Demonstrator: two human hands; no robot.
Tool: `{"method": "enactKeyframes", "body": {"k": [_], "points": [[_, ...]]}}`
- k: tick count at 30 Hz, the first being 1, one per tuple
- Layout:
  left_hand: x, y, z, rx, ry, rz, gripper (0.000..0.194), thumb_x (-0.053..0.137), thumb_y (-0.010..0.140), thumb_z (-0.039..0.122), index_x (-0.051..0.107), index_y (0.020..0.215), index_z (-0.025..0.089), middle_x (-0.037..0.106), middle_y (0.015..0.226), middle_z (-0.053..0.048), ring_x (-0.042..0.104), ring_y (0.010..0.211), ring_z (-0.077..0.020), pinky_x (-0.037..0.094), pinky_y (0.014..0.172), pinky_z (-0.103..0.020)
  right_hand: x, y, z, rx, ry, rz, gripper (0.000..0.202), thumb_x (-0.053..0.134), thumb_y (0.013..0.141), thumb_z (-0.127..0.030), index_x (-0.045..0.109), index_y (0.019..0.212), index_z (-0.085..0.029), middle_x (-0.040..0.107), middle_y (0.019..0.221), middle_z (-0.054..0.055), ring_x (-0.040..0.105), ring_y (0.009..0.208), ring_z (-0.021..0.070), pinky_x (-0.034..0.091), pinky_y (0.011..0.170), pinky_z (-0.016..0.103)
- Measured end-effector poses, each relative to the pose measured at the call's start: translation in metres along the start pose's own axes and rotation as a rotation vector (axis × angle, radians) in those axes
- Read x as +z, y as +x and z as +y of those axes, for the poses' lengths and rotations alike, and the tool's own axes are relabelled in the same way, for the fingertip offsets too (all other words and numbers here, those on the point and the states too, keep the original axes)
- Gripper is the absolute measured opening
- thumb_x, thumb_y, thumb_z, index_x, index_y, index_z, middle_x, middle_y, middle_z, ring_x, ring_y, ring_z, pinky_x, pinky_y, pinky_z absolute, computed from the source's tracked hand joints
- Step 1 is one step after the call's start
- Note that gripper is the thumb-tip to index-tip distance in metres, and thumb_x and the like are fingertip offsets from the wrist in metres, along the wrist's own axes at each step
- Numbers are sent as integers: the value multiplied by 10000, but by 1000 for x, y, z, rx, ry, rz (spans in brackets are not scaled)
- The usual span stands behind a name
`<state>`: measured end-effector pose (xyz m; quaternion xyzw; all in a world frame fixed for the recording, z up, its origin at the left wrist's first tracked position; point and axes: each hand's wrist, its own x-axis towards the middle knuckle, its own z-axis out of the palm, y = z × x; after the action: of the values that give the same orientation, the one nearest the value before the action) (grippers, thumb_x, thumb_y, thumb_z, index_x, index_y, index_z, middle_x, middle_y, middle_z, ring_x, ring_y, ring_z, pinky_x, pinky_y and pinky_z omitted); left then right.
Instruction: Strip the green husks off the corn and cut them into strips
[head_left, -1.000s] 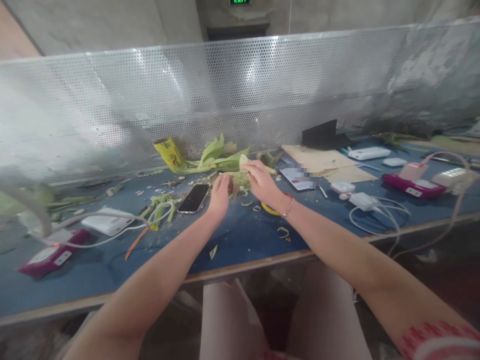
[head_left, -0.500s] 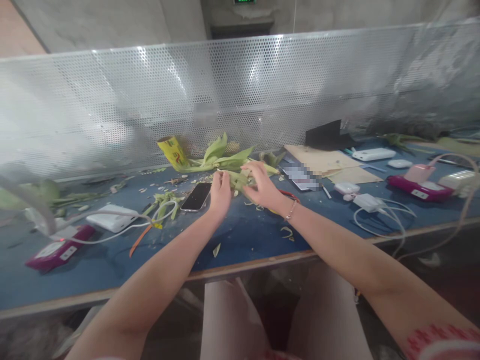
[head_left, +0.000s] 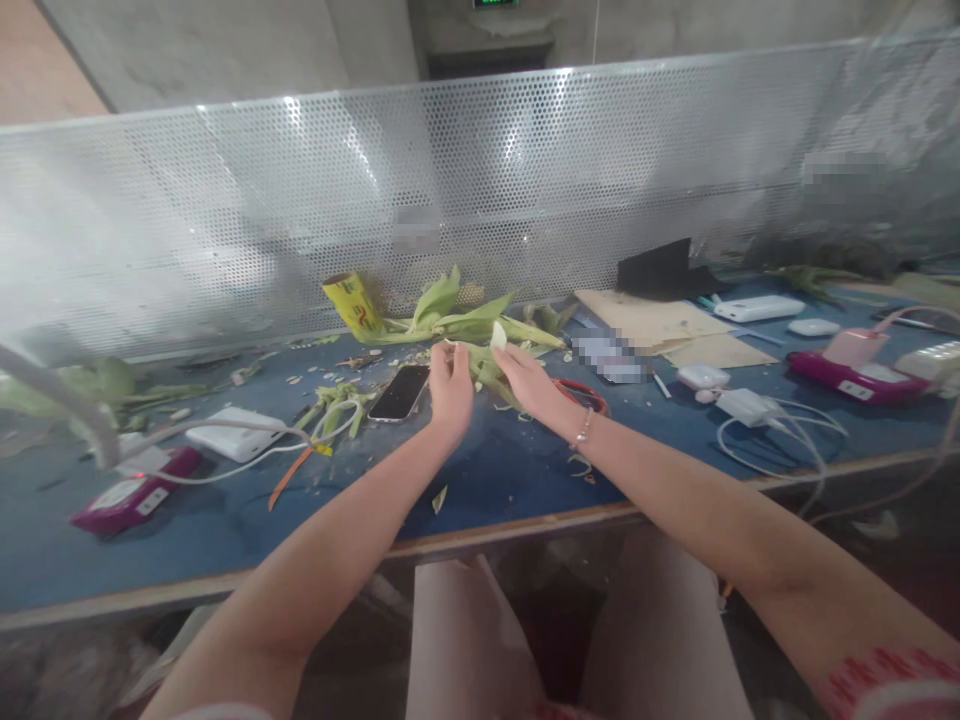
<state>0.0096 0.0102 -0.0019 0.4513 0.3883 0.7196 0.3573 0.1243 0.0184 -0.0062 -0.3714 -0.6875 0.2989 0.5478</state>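
My left hand (head_left: 452,388) is closed, fingertips pinched on the near end of a green corn husk strip (head_left: 486,369) that runs between the hands. To its right, my right hand (head_left: 531,382) has its fingers together with a pale piece of husk (head_left: 499,336) standing up at their tips. Just behind both hands lie large green husk leaves (head_left: 480,318). A dark-screened phone (head_left: 400,392) rests beside my left hand. Close to my right wrist is a red-handled tool (head_left: 586,388), partly hidden by the hand.
A yellow printed tube (head_left: 354,305) leans near the perforated metal screen (head_left: 480,180). Husk scraps (head_left: 334,408), a white power bank (head_left: 235,434), cables and a purple power strip (head_left: 135,490) occupy the left. Cardboard (head_left: 652,322), a white charger (head_left: 746,406) and another purple strip (head_left: 855,378) are right.
The right fingers have come closer together and now show a pale husk piece upright at their tips. My left hand stays nearly in place. The whole view has shifted slightly.
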Motion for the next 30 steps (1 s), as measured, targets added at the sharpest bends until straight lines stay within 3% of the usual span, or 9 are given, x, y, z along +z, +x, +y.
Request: {"method": "enactKeyframes", "body": {"k": [7,18,30], "points": [[10,-9,7,-250,-112,-3,342,573,787,464,390,667,202,350,491,88,287,341,-38,211,346,-184,1,-4,-7,-137,-178,75,252,350,899,-315,326,662,-230,408,603,-29,418,593,141,316,572,279],[0,-2,-2,56,94,-45,368,552,813,480,373,645,207,340,530,66,341,437,-66,312,429,-202,-1,-1,3,-195,-101,165,264,361,916,-375,382,699,-227,442,624,-30,429,606,140,328,579,274],[-2,-1,4,3,35,-9,324,570,812,418,385,644,212,356,549,62,370,485,-83,310,474,-212,-9,3,1,-165,-157,244,278,313,929,-424,451,780,-234,542,740,26,518,772,184,398,719,312]]}}
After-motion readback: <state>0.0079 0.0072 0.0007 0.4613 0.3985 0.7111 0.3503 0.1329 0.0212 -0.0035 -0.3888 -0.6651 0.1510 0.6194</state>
